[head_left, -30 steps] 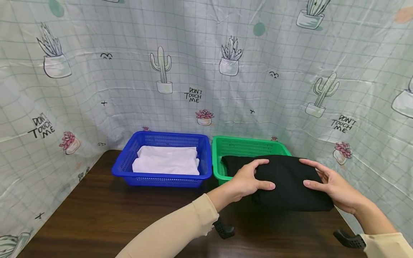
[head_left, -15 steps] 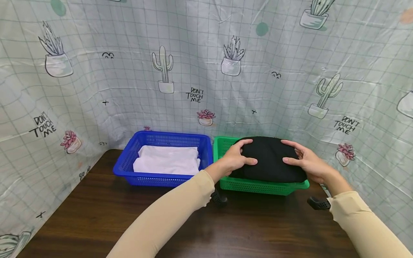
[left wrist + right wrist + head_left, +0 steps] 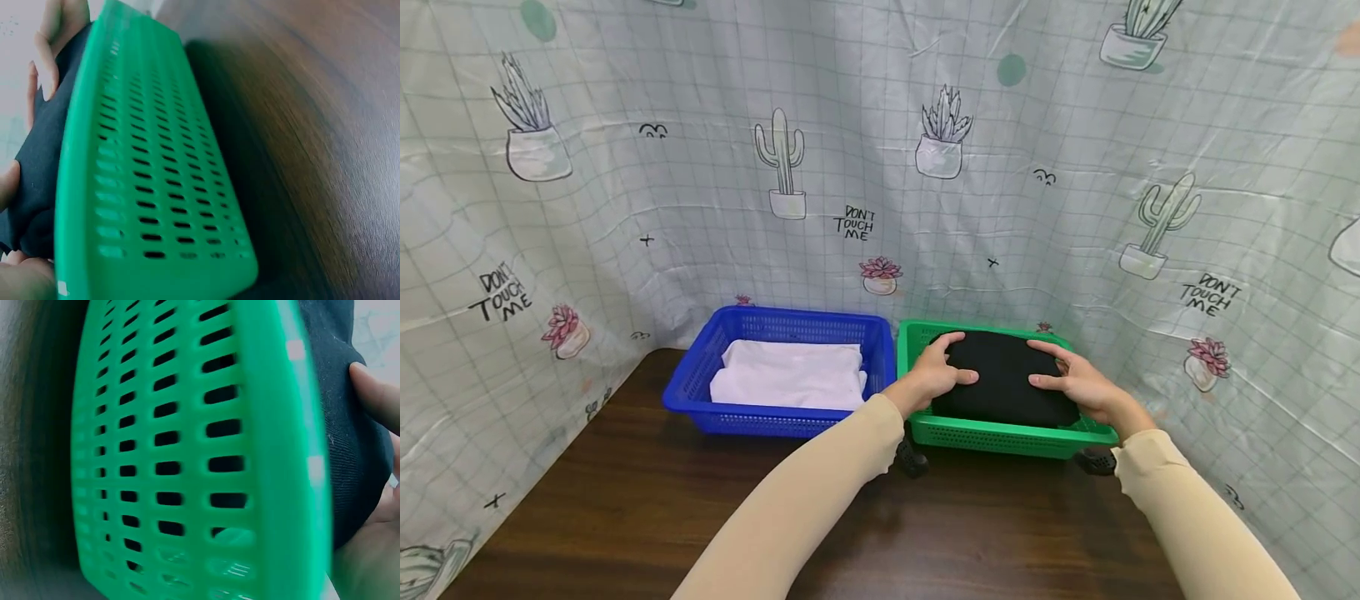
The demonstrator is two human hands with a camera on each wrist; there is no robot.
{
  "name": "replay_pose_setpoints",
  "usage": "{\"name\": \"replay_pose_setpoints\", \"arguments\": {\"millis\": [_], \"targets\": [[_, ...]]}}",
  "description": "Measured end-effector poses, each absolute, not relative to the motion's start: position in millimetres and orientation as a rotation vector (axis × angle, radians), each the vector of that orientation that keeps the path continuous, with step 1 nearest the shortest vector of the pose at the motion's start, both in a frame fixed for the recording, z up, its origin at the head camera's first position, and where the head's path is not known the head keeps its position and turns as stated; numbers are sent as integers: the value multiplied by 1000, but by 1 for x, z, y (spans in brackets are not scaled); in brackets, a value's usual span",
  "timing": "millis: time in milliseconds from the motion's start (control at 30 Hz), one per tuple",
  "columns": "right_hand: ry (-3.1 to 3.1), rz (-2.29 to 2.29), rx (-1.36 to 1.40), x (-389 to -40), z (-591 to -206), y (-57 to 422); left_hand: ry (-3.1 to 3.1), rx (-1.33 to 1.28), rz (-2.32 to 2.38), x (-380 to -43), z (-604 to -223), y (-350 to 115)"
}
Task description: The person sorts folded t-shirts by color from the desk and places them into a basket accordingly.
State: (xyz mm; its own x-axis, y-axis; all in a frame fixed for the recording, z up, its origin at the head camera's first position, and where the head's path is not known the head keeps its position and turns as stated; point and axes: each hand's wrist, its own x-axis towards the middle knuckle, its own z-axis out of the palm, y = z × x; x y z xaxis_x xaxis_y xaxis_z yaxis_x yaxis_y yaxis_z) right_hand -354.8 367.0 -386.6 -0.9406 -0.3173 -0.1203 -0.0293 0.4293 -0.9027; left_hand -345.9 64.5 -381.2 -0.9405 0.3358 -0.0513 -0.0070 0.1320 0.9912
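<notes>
A folded black garment (image 3: 1000, 383) lies inside the green plastic basket (image 3: 1000, 440), a little below the rim line at the front. My left hand (image 3: 929, 373) grips its left side, thumb on top and fingers around the edge. On the opposite side my right hand (image 3: 1081, 387) holds it the same way, the right thumb (image 3: 378, 394) pressing the cloth in the right wrist view. The basket's slotted wall (image 3: 156, 156) fills much of the left wrist view, with the black fabric (image 3: 37, 162) showing over its rim. What lies under the garment is hidden.
To the left stands a blue basket (image 3: 778, 422) holding folded white cloth (image 3: 788, 375). Both baskets sit at the back of a dark wooden table (image 3: 647, 500), close against a cactus-print curtain (image 3: 700, 183). Black wrist-camera mounts (image 3: 912, 458) hang below the wrists.
Both hands have carried the black garment left and away from me, then down into the green basket. It now covers the black cloth seen there earlier. The blue basket stays put.
</notes>
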Motion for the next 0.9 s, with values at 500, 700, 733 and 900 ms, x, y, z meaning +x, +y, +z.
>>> {"name": "replay_pose_setpoints", "arguments": {"millis": [500,700,733,900], "targets": [[2502,-1422,-249,-369,-415,357,2234,255,1780,-357,-405,70],[2521,-1425,-206,-366,-425,358,2233,268,1757,-359,-414,77],[2523,-1431,-200,-366,-426,358,2239,266,1753,-360,-414,78],[2538,-1415,-202,-369,-429,357,2276,247,1694,-365,-417,79]]}}
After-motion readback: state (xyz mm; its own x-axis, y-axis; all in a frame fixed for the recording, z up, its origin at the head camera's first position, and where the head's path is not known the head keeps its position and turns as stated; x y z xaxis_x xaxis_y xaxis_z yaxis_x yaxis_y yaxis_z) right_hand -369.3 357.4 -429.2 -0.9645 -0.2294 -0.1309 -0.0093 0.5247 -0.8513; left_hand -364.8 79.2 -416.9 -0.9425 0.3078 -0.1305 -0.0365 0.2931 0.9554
